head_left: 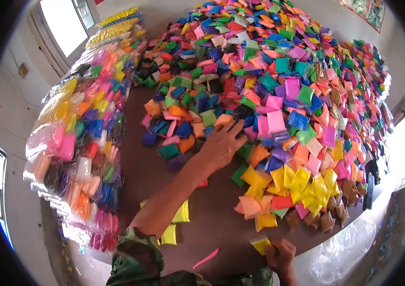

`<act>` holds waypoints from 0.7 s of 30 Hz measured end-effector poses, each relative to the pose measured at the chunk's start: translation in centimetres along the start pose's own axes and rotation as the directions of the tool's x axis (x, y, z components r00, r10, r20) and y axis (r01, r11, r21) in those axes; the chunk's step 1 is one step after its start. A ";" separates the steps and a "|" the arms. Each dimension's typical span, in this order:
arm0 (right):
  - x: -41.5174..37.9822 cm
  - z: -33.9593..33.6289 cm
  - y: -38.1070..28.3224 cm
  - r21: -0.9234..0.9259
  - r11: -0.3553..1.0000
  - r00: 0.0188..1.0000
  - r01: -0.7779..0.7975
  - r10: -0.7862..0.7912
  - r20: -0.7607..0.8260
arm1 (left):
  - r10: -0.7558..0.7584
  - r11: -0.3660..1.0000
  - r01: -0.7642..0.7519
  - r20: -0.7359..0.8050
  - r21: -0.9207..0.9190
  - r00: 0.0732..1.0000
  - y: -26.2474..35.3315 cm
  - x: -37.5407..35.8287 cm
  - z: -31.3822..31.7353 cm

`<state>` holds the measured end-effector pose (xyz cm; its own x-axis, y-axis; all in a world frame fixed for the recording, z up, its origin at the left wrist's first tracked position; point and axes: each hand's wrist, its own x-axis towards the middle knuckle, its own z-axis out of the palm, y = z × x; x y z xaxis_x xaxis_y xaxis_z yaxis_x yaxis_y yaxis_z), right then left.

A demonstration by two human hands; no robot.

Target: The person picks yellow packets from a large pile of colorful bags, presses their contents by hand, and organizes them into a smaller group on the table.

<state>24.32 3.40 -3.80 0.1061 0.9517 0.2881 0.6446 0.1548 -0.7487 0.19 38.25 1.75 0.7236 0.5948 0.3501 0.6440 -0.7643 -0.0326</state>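
Yellow sachet: small clear-wrapped packet of yellow filling, lying at the near edge of the worktop, pinched at its near corner by the right hand. Fingers of that hand are curled close together; grip appears to be thumb against forefinger, though the fingertips are partly hidden behind the packet.

Left hand: arm stretched across the brown worktop from a camouflage sleeve, palm down, fingers spread wide and flat. Fingertips touch the edge of the mixed heap; nothing is closed in it. Nearest items are an orange sachet and a dark one just beyond the fingertips, with green and orange packets beside the wrist.

Handling note, as a judgement: the packets look soft and slippery, so a pinch on the sealed edge should hold better than a squeeze on the filled body; picking one colour out of the heap calls for lifting from the loose margin rather than digging, as neighbours would slide.

Yellow group: cluster of like sachets, just beyond the right hand, toward the right edge. Brown sachets lie beside them at that edge.

Pink strip: loose, near edge, between the two arms.

Yellow packets: a few, under and beside the left forearm.

Bagged stock: large clear bags of sorted colours, piled along the left edge.
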 end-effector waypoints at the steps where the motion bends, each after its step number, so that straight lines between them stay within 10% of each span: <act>1: -0.2 0.2 0.4 -0.003 1.000 1.000 -0.013 0.013 -0.007 | 0.033 0.999 -0.031 0.042 -0.040 0.999 -0.5 1.2 0.7; 10: 1.5 -0.9 -1.0 0.068 0.998 0.999 0.017 -0.020 0.048 | 0.024 0.996 -0.033 0.108 0.080 0.994 -3.0 6.7 1.8; 21: 1.6 -0.8 -1.0 0.080 0.997 1.000 0.021 -0.022 0.002 | -0.220 0.937 0.287 -0.300 0.201 0.928 -14.1 7.2 2.9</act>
<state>24.47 4.57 -2.11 0.0905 0.9487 0.3029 0.5839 0.1958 -0.7878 -2.97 54.02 1.96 0.4556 0.6458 0.6127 0.8608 -0.4951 -0.1183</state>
